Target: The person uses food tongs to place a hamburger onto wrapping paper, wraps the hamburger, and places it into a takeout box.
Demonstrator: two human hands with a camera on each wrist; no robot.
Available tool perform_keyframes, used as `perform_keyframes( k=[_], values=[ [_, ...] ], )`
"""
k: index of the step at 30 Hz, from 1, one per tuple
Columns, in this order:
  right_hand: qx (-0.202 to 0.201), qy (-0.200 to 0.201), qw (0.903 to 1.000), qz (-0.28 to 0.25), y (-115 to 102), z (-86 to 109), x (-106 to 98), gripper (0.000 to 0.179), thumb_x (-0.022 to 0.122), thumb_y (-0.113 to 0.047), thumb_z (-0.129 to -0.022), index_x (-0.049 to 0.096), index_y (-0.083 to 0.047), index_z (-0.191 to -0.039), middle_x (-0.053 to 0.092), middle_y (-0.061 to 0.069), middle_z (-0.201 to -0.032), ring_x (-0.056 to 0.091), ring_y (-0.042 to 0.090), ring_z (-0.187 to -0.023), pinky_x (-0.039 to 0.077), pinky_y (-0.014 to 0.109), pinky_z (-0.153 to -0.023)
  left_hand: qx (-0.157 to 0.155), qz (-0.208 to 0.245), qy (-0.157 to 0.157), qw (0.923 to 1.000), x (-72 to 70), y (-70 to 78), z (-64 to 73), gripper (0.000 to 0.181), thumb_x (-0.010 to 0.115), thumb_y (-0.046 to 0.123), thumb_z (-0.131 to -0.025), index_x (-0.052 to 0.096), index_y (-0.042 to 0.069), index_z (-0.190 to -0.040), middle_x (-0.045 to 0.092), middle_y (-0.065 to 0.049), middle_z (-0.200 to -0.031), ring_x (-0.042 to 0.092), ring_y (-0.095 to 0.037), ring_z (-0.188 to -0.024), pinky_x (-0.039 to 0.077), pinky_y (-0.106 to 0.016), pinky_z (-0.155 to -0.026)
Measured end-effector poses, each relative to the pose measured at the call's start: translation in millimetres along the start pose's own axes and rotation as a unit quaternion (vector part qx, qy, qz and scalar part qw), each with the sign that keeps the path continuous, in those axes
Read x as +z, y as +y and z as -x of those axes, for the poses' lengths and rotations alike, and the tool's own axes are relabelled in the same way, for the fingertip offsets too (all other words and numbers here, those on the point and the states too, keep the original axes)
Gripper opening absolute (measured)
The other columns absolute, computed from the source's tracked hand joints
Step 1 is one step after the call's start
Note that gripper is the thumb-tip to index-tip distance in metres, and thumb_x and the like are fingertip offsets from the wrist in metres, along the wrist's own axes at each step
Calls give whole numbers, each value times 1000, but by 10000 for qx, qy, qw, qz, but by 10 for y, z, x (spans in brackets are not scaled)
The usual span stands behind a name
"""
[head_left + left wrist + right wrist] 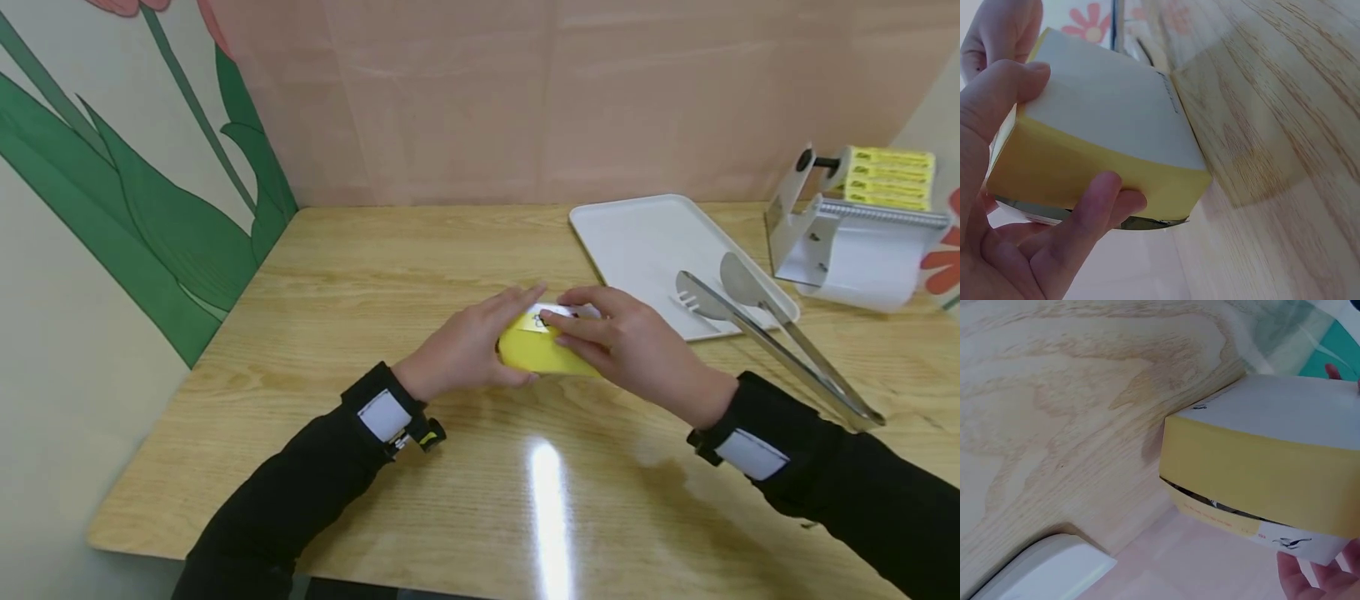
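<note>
Above the middle of the table both hands are at a small yellow and white paper food box. My left hand holds its left end, thumb on the near side and fingers on the far side. From the right, my right hand curls its fingers over the top and front, covering the box's right end. In the left wrist view, left-hand fingers press along a yellow side. A narrow dark slit runs between the yellow side and the printed flap in the right wrist view. What lies inside is hidden.
A white tray stands at the back right. Metal tongs lie across its near right corner, their handle end on the wooden table. Farther right is a label dispenser with a yellow label roll. A pink wall rises behind.
</note>
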State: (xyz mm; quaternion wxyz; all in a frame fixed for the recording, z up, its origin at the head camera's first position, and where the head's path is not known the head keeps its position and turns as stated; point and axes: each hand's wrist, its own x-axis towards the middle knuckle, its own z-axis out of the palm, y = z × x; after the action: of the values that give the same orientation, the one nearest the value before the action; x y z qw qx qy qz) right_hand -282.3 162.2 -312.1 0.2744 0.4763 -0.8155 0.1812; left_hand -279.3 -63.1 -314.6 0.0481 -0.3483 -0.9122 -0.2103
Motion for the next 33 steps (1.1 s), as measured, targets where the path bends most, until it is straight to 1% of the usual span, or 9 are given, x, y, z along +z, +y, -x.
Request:
perform_keyframes(
  k=[3, 7, 10, 12, 15, 18, 25, 30, 33],
  values=[
    [-48, -146, 9999, -23, 16, 17, -18, 39, 74, -22, -76, 67, -10, -112, 59, 17, -111, 60, 30, -94, 52, 38, -72, 60, 5, 0, 10000, 0, -5, -1, 97, 75, 43, -70, 21, 20, -147, 36, -11, -144, 44, -24, -125, 45, -32, -91],
    [-167, -512, 9984, 172, 23, 56, -54, 63, 78, -38, -67, 61, -8, -120, 57, 17, -123, 56, 30, -108, 49, 43, -83, 146, 106, -31, 9998, -11, -4, -15, 96, 76, 50, -67, 28, 17, -143, 41, -4, -140, 47, -16, -119, 43, -29, -93],
    [-250, -675, 9969, 308, 25, 79, -63, 72, 81, -36, -63, 58, -7, -124, 56, 16, -126, 54, 29, -112, 49, 43, -85, 65, 353, -173, 9992, -26, -14, -21, 93, 70, 57, -68, 28, 20, -143, 41, 0, -139, 49, -12, -114, 44, -26, -91],
    [-275, -675, 9966, 377, 29, 91, -66, 72, 81, -33, -63, 56, -7, -126, 56, 16, -126, 54, 29, -112, 49, 43, -84, 0, 765, -362, 9964, -36, -41, -17, 86, 63, 55, -76, 23, 25, -145, 38, 2, -142, 51, -9, -109, 46, -23, -86],
    [-258, -628, 9967, 436, 38, 105, -67, 72, 79, -35, -65, 55, -7, -127, 56, 16, -126, 54, 30, -112, 50, 43, -83, -125, 1694, -698, 9830, -55, -98, 0, 69, 52, 43, -90, 14, 33, -146, 31, 2, -147, 57, -12, -97, 50, -22, -75],
    [-153, -648, 9966, 482, 37, 109, -70, 72, 79, -34, -66, 54, -8, -128, 55, 16, -127, 54, 30, -113, 49, 44, -84, -383, 2426, -936, 9648, -69, -140, 3, 64, 47, 32, -95, 9, 35, -146, 26, -1, -149, 62, -22, -87, 52, -27, -70],
    [139, -693, 9967, 405, -1, 92, -58, 71, 82, -27, -65, 54, -6, -127, 53, 17, -128, 52, 32, -114, 49, 44, -85, -1065, 3009, -1004, 9424, -61, -138, -39, 58, 50, 26, -94, 21, 25, -145, 35, -7, -142, 63, -32, -78, 52, -39, -67],
    [-19, -551, 9978, 372, 6, 96, -54, 70, 82, -26, -63, 56, -3, -124, 55, 18, -125, 53, 31, -110, 49, 43, -83, -981, 3384, -1247, 9275, -20, -135, -77, 56, 45, 19, -96, 13, 21, -142, 31, -12, -134, 56, -33, -76, 51, -46, -66],
    [-80, -501, 9980, 373, 12, 98, -51, 70, 83, -25, -63, 56, -2, -124, 55, 18, -124, 54, 31, -108, 50, 43, -82, -938, 3476, -1318, 9236, -3, -151, -85, 55, 44, 20, -97, 10, 21, -141, 27, -11, -135, 54, -29, -77, 50, -44, -69]
  ],
)
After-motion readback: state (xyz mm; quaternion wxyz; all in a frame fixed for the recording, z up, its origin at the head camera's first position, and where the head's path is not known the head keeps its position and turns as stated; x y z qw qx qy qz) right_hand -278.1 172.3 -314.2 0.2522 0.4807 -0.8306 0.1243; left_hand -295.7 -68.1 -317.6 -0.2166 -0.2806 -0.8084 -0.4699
